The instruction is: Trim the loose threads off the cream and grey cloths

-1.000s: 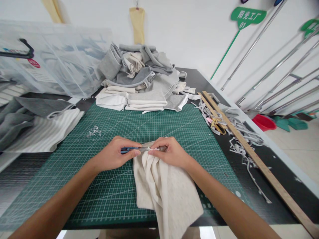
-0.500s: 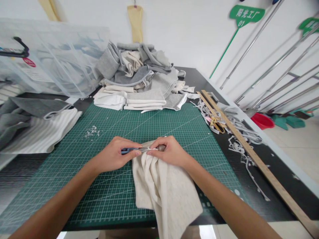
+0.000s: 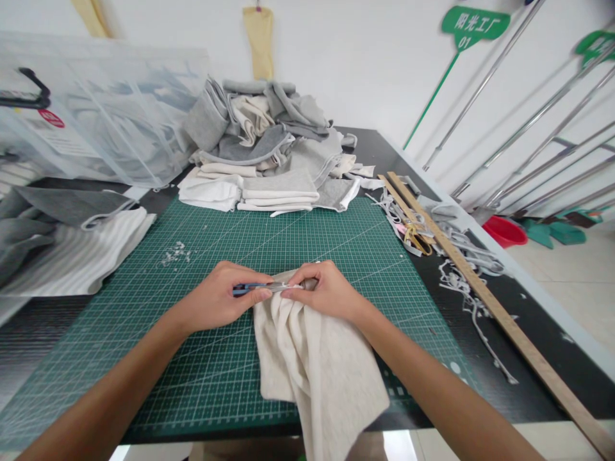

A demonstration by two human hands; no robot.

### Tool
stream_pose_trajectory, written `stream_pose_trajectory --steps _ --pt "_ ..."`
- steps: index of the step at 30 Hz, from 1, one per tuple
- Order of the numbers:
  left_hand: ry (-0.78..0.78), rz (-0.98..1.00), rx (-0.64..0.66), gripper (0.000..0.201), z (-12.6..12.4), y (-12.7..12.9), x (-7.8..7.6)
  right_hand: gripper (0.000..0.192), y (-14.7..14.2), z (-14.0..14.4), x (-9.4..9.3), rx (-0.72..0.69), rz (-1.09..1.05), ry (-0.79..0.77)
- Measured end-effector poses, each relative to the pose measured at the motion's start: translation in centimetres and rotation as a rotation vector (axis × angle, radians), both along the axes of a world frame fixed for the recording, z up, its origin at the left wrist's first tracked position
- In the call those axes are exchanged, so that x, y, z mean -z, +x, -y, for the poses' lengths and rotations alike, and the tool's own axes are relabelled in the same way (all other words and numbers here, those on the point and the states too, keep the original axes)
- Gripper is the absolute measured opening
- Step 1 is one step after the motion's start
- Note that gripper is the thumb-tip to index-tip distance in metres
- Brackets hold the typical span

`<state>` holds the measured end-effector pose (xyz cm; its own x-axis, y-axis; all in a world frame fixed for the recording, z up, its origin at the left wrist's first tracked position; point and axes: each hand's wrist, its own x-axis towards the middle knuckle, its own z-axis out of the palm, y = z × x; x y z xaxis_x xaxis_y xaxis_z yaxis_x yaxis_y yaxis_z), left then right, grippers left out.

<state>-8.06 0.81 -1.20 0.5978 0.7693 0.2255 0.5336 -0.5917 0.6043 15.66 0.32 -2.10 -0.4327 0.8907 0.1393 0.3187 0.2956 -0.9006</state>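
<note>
My left hand [image 3: 229, 296] is closed round a small pair of blue-handled thread snips [image 3: 244, 289], its metal blades pointing right. The blade tips meet the gathered top edge of a cream cloth [image 3: 336, 365]. My right hand [image 3: 323, 289] pinches that edge between thumb and fingers, right beside the blades. From there the cloth hangs in folds over the mat and past the table's front edge. A small white bit shows at the blades; whether it is thread or cloth edge I cannot tell.
A green cutting mat [image 3: 202, 378] covers the table's middle, with white scraps [image 3: 175, 254] on it. Folded grey and white cloths [image 3: 278, 192] are piled behind. Left are striped cloth [image 3: 81, 250] and a clear plastic bin [image 3: 120, 115]. A wooden ruler [image 3: 480, 288] and cord offcuts lie right.
Both hands keep nearly the same hold on the snips and the cloth. The whole view has shifted very slightly.
</note>
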Motion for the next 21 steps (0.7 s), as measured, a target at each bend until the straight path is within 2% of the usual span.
stream_pose_trajectory --steps 15,21 --pt "0.074 -0.044 0.078 0.025 0.21 0.17 -0.68 0.010 -0.05 -0.02 0.01 0.011 0.022 -0.006" --pt "0.100 -0.030 0.104 0.026 0.26 0.07 -0.51 0.010 0.00 0.04 -0.26 0.016 0.046 -0.009"
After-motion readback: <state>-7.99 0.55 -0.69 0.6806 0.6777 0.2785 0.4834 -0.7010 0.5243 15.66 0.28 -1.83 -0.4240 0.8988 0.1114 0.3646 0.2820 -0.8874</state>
